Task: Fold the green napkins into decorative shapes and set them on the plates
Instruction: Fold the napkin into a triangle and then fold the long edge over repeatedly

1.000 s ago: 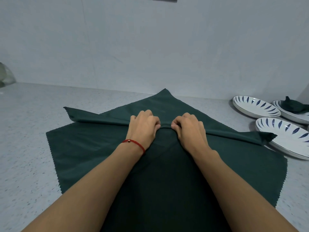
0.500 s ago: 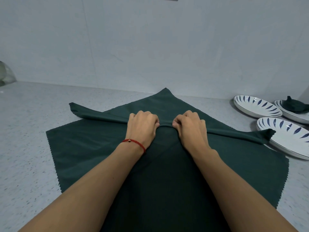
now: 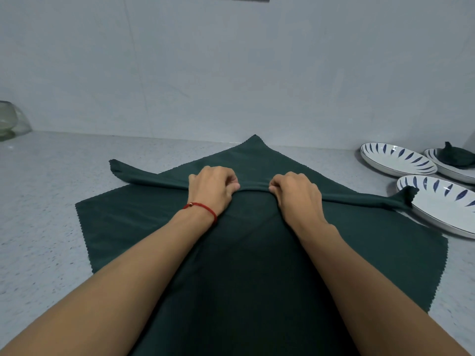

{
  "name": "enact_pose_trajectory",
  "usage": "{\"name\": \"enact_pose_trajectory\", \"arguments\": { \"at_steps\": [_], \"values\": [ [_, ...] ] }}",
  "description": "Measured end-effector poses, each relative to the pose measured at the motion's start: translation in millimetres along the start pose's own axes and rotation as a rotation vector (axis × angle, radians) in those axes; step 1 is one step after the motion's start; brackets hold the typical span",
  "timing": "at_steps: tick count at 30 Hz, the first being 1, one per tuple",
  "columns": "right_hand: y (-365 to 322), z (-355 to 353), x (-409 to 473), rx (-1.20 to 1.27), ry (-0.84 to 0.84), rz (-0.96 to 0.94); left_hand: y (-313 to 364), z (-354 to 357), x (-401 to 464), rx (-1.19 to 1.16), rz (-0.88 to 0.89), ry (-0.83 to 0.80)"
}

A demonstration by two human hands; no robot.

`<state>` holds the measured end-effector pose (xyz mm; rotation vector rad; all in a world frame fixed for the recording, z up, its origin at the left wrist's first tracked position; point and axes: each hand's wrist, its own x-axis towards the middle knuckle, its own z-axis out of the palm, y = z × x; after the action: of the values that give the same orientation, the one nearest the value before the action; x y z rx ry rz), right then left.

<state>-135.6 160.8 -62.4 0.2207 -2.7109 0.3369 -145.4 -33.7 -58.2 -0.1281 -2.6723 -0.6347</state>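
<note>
A large dark green napkin [image 3: 133, 227] lies spread on the grey counter, one corner pointing at the wall. Its near part is rolled into a thin tube [image 3: 254, 187] that runs left to right across it. My left hand [image 3: 212, 190] and my right hand [image 3: 295, 194] grip this roll side by side near its middle, fingers curled over it. White plates with blue leaf marks stand at the right: a near one [image 3: 442, 214], a far one [image 3: 395, 159], and a third [image 3: 434, 152] that carries a folded green napkin [image 3: 455, 158].
The roll's right tip [image 3: 408, 195] lies over the near plate's rim. A glass bowl [image 3: 11, 120] stands at the far left by the wall. The wall [image 3: 231, 73] closes the counter [image 3: 38, 201] just behind the napkin's far corner.
Both hands have rolled the napkin a little farther toward the wall. The roll has grown tighter, and its left end has drawn in to the right.
</note>
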Motion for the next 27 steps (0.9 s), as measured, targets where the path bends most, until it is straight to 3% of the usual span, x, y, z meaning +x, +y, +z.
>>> {"name": "enact_pose_trajectory", "arguments": {
  "at_steps": [7,13,19,24,27],
  "values": [
    [38,-22,-15,-0.047,-0.067,-0.021,-48,-33,-5,-0.112,-0.003,-0.098],
    [57,-50,-40,-0.102,-0.135,-0.093,-54,-57,-20,0.054,0.135,-0.165],
    [55,-79,-76,0.003,-0.257,-0.179,-54,-88,-62,0.022,0.149,-0.258],
    [56,-101,-100,0.223,-0.259,-0.203,-54,-108,-102,-0.067,0.184,-0.321],
    [53,-103,-109,0.201,-0.32,-0.207,-53,-110,-116,-0.097,0.174,-0.313]
  ]
}}
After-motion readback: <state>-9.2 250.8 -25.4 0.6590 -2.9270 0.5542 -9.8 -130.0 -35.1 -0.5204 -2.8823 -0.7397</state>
